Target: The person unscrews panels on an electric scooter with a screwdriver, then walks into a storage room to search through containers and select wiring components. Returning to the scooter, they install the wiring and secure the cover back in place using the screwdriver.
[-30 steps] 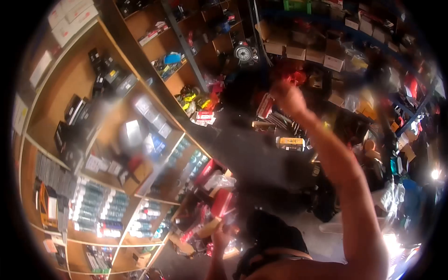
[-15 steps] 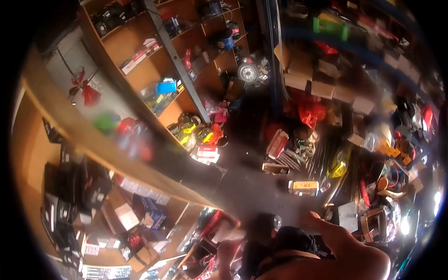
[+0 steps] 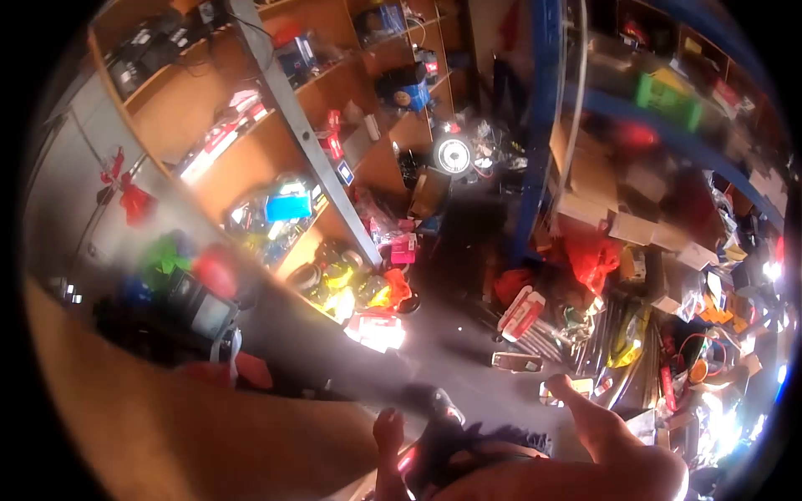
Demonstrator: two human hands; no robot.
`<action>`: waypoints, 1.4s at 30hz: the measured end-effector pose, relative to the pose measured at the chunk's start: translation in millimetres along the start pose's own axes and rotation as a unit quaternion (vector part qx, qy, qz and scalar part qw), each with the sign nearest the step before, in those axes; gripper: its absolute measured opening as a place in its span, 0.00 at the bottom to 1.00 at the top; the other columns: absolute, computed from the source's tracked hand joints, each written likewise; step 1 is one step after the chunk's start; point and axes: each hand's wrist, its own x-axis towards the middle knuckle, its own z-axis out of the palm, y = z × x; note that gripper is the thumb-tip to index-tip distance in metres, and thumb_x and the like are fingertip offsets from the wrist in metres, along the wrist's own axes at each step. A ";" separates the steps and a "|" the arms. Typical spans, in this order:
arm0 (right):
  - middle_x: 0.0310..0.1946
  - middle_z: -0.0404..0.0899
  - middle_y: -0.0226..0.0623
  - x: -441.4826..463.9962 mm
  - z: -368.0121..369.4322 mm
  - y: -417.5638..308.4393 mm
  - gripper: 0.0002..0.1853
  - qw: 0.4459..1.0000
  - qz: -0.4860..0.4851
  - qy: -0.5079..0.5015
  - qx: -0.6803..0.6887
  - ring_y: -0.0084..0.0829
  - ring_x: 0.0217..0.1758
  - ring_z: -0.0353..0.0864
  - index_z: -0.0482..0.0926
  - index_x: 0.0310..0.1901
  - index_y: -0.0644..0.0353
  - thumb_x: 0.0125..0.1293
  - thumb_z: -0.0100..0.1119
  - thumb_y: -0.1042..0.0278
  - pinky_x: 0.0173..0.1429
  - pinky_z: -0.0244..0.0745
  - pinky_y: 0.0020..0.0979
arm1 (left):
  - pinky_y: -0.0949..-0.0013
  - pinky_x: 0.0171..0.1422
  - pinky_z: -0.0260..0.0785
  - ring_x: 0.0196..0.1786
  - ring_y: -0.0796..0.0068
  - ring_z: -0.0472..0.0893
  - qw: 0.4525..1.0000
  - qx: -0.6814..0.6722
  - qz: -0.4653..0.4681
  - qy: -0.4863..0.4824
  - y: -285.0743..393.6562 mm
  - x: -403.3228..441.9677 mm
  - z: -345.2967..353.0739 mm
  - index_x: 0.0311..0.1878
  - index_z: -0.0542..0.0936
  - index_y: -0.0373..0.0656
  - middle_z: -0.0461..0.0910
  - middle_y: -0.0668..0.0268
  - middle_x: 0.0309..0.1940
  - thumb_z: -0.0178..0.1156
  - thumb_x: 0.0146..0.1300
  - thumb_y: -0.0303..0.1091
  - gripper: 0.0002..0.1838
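My left hand (image 3: 388, 432) is low in the view, beside a shoe (image 3: 447, 404) and the dark clothing on my legs. Its fingers look curled, and whether anything is inside them cannot be made out. My right hand (image 3: 561, 388) hangs over the floor, overlapping a small yellow and white box (image 3: 580, 387); its fingers are too blurred to read. Just beyond it lie an open brown carton (image 3: 517, 361) and a red and white box (image 3: 522, 313) against a bundle of metal rods (image 3: 543, 342).
Wooden shelves (image 3: 219, 82) with boxes and a blue packet (image 3: 288, 207) rise at the upper left. A blue rack (image 3: 543, 134) stands at the right with cartons and a green crate (image 3: 668, 102). A wooden panel (image 3: 209, 434) fills the lower left.
The view has swung away from the bottle shelves toward the aisle. My right arm, stretched forward a second ago, is now drawn back and low. My left hand has moved away from the red box.
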 end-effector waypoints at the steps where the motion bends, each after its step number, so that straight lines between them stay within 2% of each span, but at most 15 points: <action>1: 0.35 0.87 0.36 2.1 -4.8 -23.5 0.08 1.000 0.001 -0.001 -0.025 0.38 0.43 0.87 0.88 0.35 0.48 0.59 0.60 0.62 0.42 0.82 0.41 | 0.59 0.54 0.75 0.47 0.56 0.84 0.999 -0.019 -0.042 -0.008 0.9 30.1 -5.4 0.43 0.83 0.38 0.85 0.53 0.41 0.64 0.61 0.39 0.13; 6: 0.32 0.87 0.35 75.3 -40.2 -73.6 0.10 0.979 -0.047 -0.092 -0.175 0.34 0.41 0.88 0.86 0.40 0.48 0.57 0.60 0.64 0.40 0.81 0.38 | 0.51 0.53 0.74 0.48 0.47 0.82 0.992 -0.043 -0.044 -0.113 -15.2 172.6 -8.2 0.47 0.82 0.43 0.84 0.53 0.43 0.61 0.63 0.44 0.17; 7: 0.31 0.87 0.35 94.0 -6.9 -54.1 0.13 0.980 -0.109 0.095 -0.140 0.34 0.39 0.88 0.84 0.44 0.51 0.57 0.62 0.60 0.39 0.81 0.37 | 0.53 0.55 0.74 0.50 0.49 0.82 0.991 -0.045 -0.054 -0.117 5.2 201.1 -16.4 0.50 0.82 0.43 0.84 0.53 0.45 0.61 0.63 0.45 0.18; 10: 0.35 0.87 0.36 130.1 -47.8 -81.6 0.18 0.997 0.075 0.000 -0.005 0.34 0.41 0.88 0.82 0.49 0.51 0.59 0.62 0.54 0.42 0.82 0.36 | 0.55 0.57 0.74 0.53 0.50 0.82 0.987 -0.053 -0.072 -0.136 20.4 283.3 -9.8 0.53 0.81 0.42 0.84 0.51 0.47 0.61 0.62 0.44 0.20; 14: 0.38 0.87 0.36 208.1 -80.0 -80.6 0.16 0.955 0.233 0.040 0.180 0.33 0.41 0.88 0.84 0.49 0.51 0.64 0.58 0.54 0.44 0.82 0.38 | 0.62 0.47 0.76 0.38 0.63 0.84 0.989 -0.108 0.090 -0.039 -7.6 398.4 41.9 0.46 0.82 0.37 0.84 0.58 0.35 0.65 0.61 0.37 0.15; 15: 0.38 0.87 0.36 227.0 -102.4 -81.1 0.15 0.965 0.214 -0.002 0.153 0.32 0.41 0.88 0.84 0.48 0.50 0.64 0.57 0.55 0.43 0.81 0.38 | 0.62 0.45 0.77 0.36 0.68 0.83 0.941 0.095 0.325 -0.006 8.4 437.7 36.0 0.45 0.82 0.37 0.83 0.60 0.36 0.64 0.63 0.35 0.12; 19: 0.37 0.88 0.40 365.9 -98.9 -24.7 0.13 0.991 0.094 0.039 0.087 0.41 0.46 0.87 0.87 0.35 0.57 0.58 0.63 0.57 0.46 0.81 0.41 | 0.60 0.46 0.77 0.39 0.59 0.83 0.984 -0.129 0.109 -0.051 29.1 546.5 76.6 0.39 0.81 0.40 0.82 0.57 0.38 0.63 0.63 0.34 0.08; 21: 0.33 0.87 0.35 392.8 -242.7 -76.7 0.08 0.963 -0.046 0.051 -0.260 0.34 0.39 0.88 0.88 0.33 0.50 0.58 0.61 0.60 0.42 0.81 0.39 | 0.56 0.46 0.76 0.42 0.56 0.82 0.984 -0.115 0.062 -0.119 67.9 604.2 77.8 0.37 0.80 0.42 0.83 0.57 0.39 0.62 0.63 0.33 0.05; 23: 0.30 0.85 0.43 469.8 -251.3 -51.3 0.14 0.961 0.069 0.189 0.190 0.41 0.38 0.86 0.86 0.34 0.55 0.58 0.61 0.54 0.40 0.79 0.43 | 0.56 0.47 0.75 0.43 0.56 0.82 0.985 0.015 0.124 -0.119 69.0 645.6 91.6 0.37 0.82 0.42 0.83 0.57 0.38 0.60 0.64 0.36 0.08; 26: 0.30 0.84 0.47 562.4 -320.5 -43.2 0.17 0.955 0.065 0.150 0.247 0.45 0.37 0.86 0.85 0.35 0.57 0.59 0.60 0.50 0.40 0.78 0.44 | 0.50 0.49 0.74 0.44 0.51 0.82 0.920 0.127 0.363 -0.068 48.4 724.9 133.6 0.36 0.83 0.45 0.83 0.56 0.38 0.59 0.60 0.38 0.09; 32: 0.22 0.79 0.41 691.2 -488.5 -142.2 0.15 0.853 0.002 0.356 0.380 0.35 0.25 0.80 0.81 0.32 0.62 0.60 0.64 0.55 0.33 0.74 0.40 | 0.56 0.50 0.75 0.44 0.57 0.82 0.888 0.220 0.383 -0.126 86.5 893.7 174.1 0.43 0.82 0.42 0.83 0.59 0.40 0.58 0.64 0.35 0.09; 34: 0.21 0.78 0.36 750.8 -513.8 -142.0 0.15 0.888 -0.039 0.313 0.334 0.31 0.25 0.79 0.81 0.37 0.60 0.61 0.65 0.55 0.31 0.73 0.38 | 0.60 0.44 0.78 0.40 0.65 0.82 0.886 0.206 0.416 -0.009 81.8 950.2 197.0 0.35 0.82 0.46 0.81 0.66 0.33 0.68 0.48 0.36 0.11; 37: 0.22 0.78 0.29 802.1 -593.0 -162.9 0.14 0.806 0.028 0.188 0.560 0.27 0.24 0.77 0.81 0.42 0.57 0.63 0.66 0.55 0.30 0.72 0.36 | 0.65 0.42 0.78 0.38 0.70 0.82 0.973 -0.178 -0.050 -0.141 151.4 1017.6 195.7 0.41 0.83 0.41 0.82 0.68 0.36 0.68 0.52 0.36 0.14; 40: 0.34 0.82 0.31 857.3 -711.5 -196.0 0.17 0.711 0.003 0.142 0.689 0.29 0.32 0.78 0.81 0.49 0.54 0.64 0.65 0.55 0.31 0.74 0.34 | 0.70 0.41 0.76 0.38 0.74 0.81 0.949 -0.220 -0.155 -0.163 230.6 1072.3 191.4 0.46 0.82 0.36 0.83 0.66 0.37 0.65 0.60 0.37 0.15; 42: 0.46 0.80 0.38 918.8 -751.3 -200.7 0.25 0.731 -0.161 0.186 0.636 0.32 0.46 0.79 0.76 0.59 0.59 0.65 0.64 0.53 0.44 0.79 0.33 | 0.73 0.40 0.74 0.37 0.76 0.82 0.967 -0.216 0.007 -0.138 207.7 1106.3 219.7 0.48 0.81 0.36 0.84 0.64 0.37 0.63 0.64 0.36 0.14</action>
